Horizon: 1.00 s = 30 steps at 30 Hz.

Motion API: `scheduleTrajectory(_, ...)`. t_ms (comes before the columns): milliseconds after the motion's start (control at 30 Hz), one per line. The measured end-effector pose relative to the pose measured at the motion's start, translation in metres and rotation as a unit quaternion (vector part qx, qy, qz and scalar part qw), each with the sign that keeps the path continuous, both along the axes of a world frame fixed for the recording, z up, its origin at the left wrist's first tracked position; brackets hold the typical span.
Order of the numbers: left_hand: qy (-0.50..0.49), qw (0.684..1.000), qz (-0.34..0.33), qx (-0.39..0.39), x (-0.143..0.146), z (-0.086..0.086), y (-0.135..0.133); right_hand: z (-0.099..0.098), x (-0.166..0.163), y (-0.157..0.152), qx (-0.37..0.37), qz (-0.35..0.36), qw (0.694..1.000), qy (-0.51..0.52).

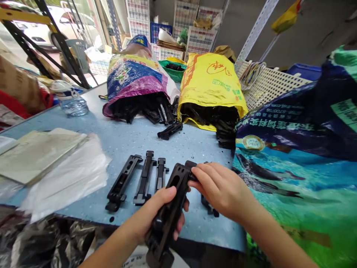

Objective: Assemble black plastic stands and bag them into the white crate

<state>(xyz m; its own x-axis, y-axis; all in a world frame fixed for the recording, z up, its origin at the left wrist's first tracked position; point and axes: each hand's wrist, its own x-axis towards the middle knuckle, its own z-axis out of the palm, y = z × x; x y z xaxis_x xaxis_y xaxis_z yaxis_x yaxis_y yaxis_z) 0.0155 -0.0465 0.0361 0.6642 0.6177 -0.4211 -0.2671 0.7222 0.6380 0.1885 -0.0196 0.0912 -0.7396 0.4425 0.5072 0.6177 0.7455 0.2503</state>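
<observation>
My left hand [164, 208] is closed around a long black plastic bracket [176, 186] with a slot in it, tilted over the table's front edge. It may be more than one piece pressed together; I cannot tell. My right hand [220, 186] has its fingers closed at the bracket's upper end, gripping a small black part there that is mostly hidden. Left of my hands lie three similar black brackets [144, 178], side by side on the blue speckled table [131, 139]. Another black piece [209, 206] lies partly hidden under my right hand.
A purple-and-blue sack [139, 74] and a yellow sack [212, 80] lie open at the back, spilling black parts. A large blue-green sack [295, 167] stands at right. Plastic sheets [69, 175] and a clear bottle [74, 106] are at left. Crates [200, 39] are stacked behind.
</observation>
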Motion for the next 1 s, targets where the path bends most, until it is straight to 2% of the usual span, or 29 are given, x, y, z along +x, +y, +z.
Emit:
scheduleTrajectory(167, -0.060, 0.998, -0.005, -0.013, -0.024, 0.008, -0.009, 0.025, -0.023, 0.010, 0.091, 0.058, 0.984, -0.140)
scheduleTrajectory(300, -0.127, 0.992, 0.024, 0.003, -0.035, 0.023, -0.009, 0.046, -0.038, 0.020, 0.174, 0.094, 0.965, -0.172)
scheduleTrajectory(400, -0.171, 0.985, -0.003, 0.002, -0.036, 0.034, -0.012, 0.065, -0.041, 0.027, 0.246, 0.168, 0.941, -0.160)
scheduleTrajectory(467, -0.184, 0.983, -0.002, -0.001, -0.033, 0.041, -0.016, 0.078, -0.039, 0.028, 0.248, 0.221, 0.933, -0.138)
scheduleTrajectory(567, -0.168, 0.986, 0.014, 0.004, -0.027, 0.048, -0.019, 0.090, -0.033, 0.023, 0.192, 0.252, 0.938, -0.138)
scheduleTrajectory(667, -0.102, 0.995, -0.003, 0.014, -0.023, 0.050, -0.019, 0.082, -0.025, 0.016, 0.198, 0.209, 0.945, -0.153)
scheduleTrajectory(800, -0.012, 0.999, 0.014, 0.048, -0.021, 0.041, -0.020, 0.055, -0.016, 0.010, 0.205, 0.130, 0.966, -0.092)
scheduleTrajectory(933, -0.044, 0.998, 0.004, 0.040, -0.021, 0.032, -0.018, 0.039, -0.015, 0.008, 0.152, 0.093, 0.984, -0.011)
scheduleTrajectory(1000, -0.102, 0.995, 0.014, 0.021, -0.021, 0.031, -0.013, 0.035, -0.019, 0.004, 0.095, 0.039, 0.994, 0.036)
